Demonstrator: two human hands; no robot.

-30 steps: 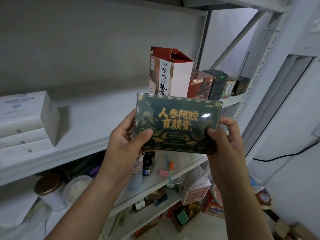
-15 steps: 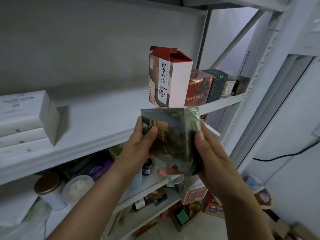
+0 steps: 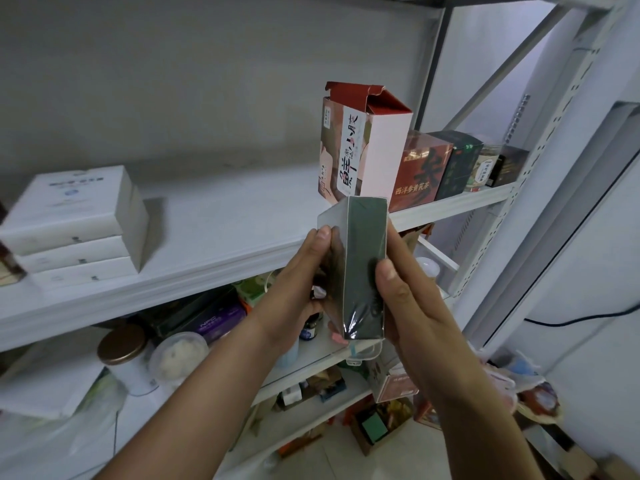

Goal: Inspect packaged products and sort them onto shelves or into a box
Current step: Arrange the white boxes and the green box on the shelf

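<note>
The left hand (image 3: 301, 282) and right hand (image 3: 408, 303) clasp the dark green film-wrapped flat box (image 3: 365, 258) between them. It stands upright, narrow edge toward the person, just short of the white metal shelf (image 3: 225, 233). A second ago it lay wide, gold-lettered front showing.

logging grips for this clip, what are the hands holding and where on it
The dark green box, edge-on: left hand grips its left face, right hand its right face.
</note>
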